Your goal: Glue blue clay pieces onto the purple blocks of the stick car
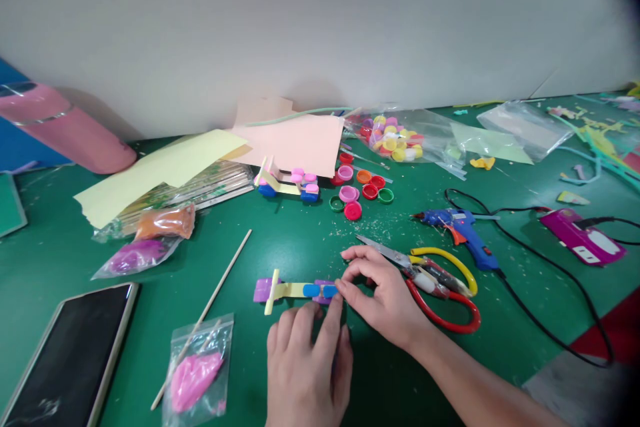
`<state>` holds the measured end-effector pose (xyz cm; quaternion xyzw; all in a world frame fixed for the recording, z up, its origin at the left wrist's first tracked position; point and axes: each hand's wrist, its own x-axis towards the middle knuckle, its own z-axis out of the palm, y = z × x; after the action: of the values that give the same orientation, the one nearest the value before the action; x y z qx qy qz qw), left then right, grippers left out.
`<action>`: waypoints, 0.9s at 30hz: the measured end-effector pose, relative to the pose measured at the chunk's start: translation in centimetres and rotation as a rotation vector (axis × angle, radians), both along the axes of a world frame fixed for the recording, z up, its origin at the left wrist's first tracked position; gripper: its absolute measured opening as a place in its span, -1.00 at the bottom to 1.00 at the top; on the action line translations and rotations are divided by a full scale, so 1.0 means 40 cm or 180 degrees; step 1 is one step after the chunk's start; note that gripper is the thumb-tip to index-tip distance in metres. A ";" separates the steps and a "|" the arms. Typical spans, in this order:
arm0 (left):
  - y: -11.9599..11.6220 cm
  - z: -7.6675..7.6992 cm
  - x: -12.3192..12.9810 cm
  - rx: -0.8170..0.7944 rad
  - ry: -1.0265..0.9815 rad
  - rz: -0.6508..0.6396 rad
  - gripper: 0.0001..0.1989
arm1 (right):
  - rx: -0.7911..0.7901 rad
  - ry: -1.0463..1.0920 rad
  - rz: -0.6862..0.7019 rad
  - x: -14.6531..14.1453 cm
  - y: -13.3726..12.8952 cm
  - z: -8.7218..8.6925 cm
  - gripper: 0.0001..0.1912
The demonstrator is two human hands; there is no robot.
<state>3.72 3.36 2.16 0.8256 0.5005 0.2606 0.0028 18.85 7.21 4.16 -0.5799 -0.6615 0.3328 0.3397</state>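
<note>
A small handmade toy car [295, 290] lies on the green table, with purple ends, a pale yellow strip as its body, an upright yellow crosspiece and blue pieces on top. My left hand [307, 363] is at its near side, fingers bent and the index fingertip against the right end. From the right, my right hand [383, 290] closes its thumb and fingertips on that same end, hiding part of it. Beside the right hand are scissors [443, 310] with red and yellow handles. A second toy car [287, 187] with blue and pink parts stands farther back.
Bottle caps [370, 191] lie behind my hands, with a bag of caps [395, 140] beyond. At right are a blue glue gun [463, 233], its black cord and a purple power box [583, 237]. A phone [70, 357], wooden stick [220, 287], clay bag [197, 373] and pink bottle [75, 123] lie left.
</note>
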 end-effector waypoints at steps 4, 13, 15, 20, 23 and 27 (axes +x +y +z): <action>-0.002 0.003 -0.002 0.0040 0.0002 -0.0028 -0.64 | 0.0112 0.0004 -0.0018 -0.003 0.001 -0.002 -0.89; -0.004 0.011 -0.002 0.0113 -0.0156 -0.0048 -0.66 | 0.0085 0.0106 0.0000 0.008 0.001 -0.003 -0.91; -0.003 0.010 -0.001 0.0170 -0.0228 -0.0059 -0.68 | 0.0146 0.0213 0.0021 0.012 -0.002 -0.006 -0.90; -0.002 0.004 -0.003 0.0206 -0.0257 -0.0012 -0.68 | 0.0371 0.0297 0.0102 0.018 -0.013 -0.013 -0.83; -0.002 0.001 -0.004 0.0190 -0.0286 0.0000 -0.67 | 0.0555 0.0270 0.0212 0.014 -0.017 -0.017 -0.80; -0.003 0.000 -0.004 0.0224 -0.0388 0.0017 -0.73 | 0.0787 0.0056 0.0319 0.002 -0.019 -0.025 -0.81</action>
<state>3.57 3.24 2.17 0.8065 0.4921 0.3278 0.0037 18.92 6.44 3.17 -0.4969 -0.7226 0.2704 0.3973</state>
